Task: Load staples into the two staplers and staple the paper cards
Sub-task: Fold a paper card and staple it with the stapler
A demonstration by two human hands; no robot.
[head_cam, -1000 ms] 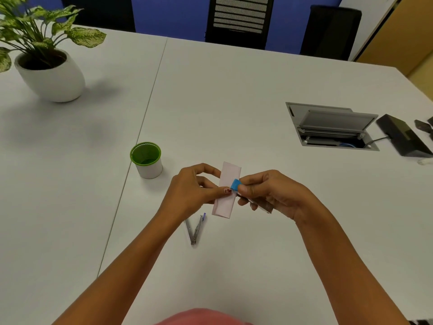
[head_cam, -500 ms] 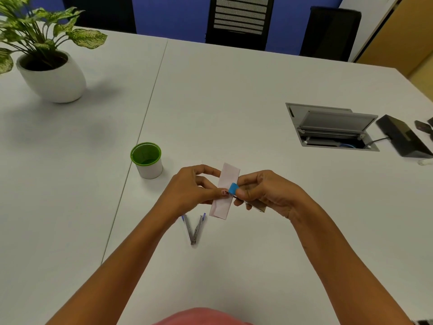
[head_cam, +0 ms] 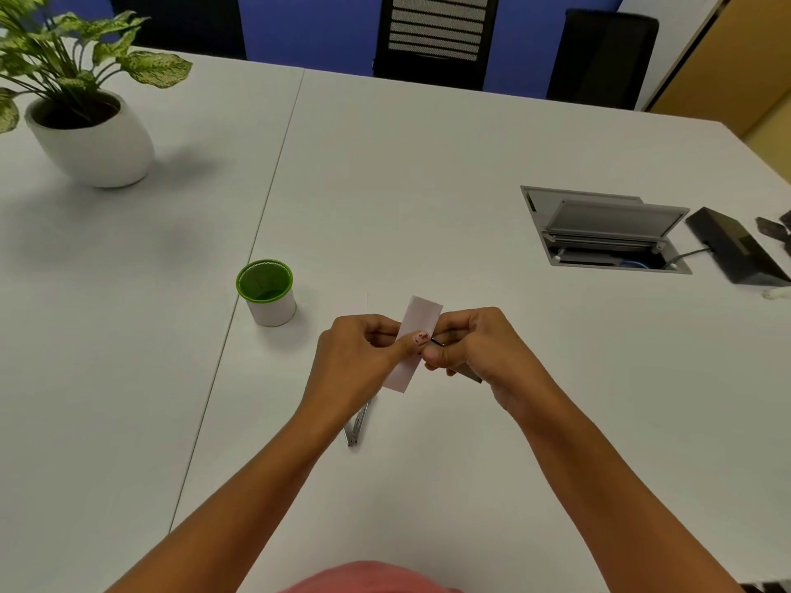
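Flanking card (head_cam: 421, 319): left hand (head_cam: 355, 362), right hand (head_cam: 479, 345)

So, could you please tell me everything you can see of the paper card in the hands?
The paper card is a narrow, pale pinkish strip, plain and flat, held above the table and leaning a little to the right. The left hand pinches its left edge, thumb on its face. The right hand holds a mostly hidden stapler against its right edge.

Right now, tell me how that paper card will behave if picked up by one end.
The paper card juts out straight beyond the left hand pinching its middle, so it is probably stiff enough not to droop. It looks thin, so it is likely very light and easily creased.
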